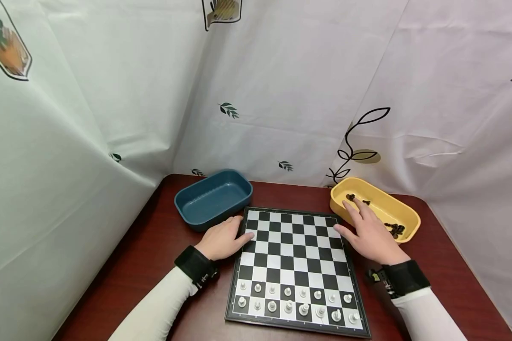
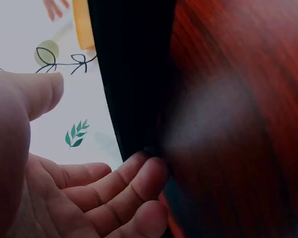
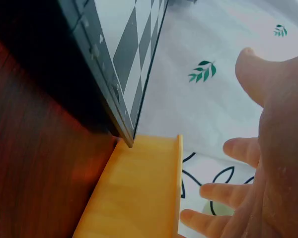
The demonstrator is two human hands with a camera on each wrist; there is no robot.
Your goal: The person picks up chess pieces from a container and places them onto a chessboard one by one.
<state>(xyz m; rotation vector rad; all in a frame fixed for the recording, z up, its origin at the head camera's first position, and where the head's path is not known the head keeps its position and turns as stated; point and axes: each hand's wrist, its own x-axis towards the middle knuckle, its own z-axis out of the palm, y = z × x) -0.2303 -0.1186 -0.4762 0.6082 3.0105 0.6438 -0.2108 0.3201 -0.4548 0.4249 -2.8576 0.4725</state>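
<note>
A black-and-white chessboard (image 1: pixel 298 251) lies on the table, with two rows of white chess pieces (image 1: pixel 288 307) along its near side. My left hand (image 1: pixel 224 238) is at the board's left edge, its thumb over the squares. In the left wrist view, the fingertips (image 2: pixel 151 173) touch the board's dark side and the thumb stands apart. My right hand (image 1: pixel 372 237) hovers over the near wall of the yellow bin (image 1: pixel 390 208), fingers spread and holding nothing. Dark chess pieces (image 1: pixel 395 230) lie in that bin, partly hidden by the hand.
A dark blue bin (image 1: pixel 213 196) stands at the back left, close to the board's far left corner. White printed cloth (image 1: pixel 277 118) encloses the back and sides of the reddish-brown table (image 1: pixel 111 293).
</note>
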